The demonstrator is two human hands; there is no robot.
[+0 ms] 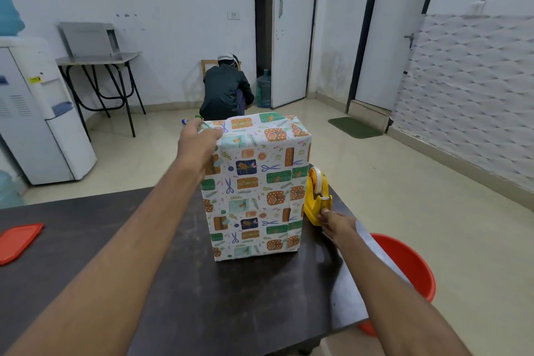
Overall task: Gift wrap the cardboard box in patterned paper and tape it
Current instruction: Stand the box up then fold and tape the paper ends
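Left grip (199,141) pinches paper (215,128) fold at top far-left corner of box (254,196), upright on counter (115,240). Right grip (336,224) pinches tape (318,180) end at dispenser (313,206), just right of box. Risk: one-handed pull drags dispenser off counter's right edge; slack pinch lets fold spring open.

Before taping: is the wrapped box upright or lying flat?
Upright: the wrapped box stands on end on the table, taller than wide, with the left hand gripping its top edge.
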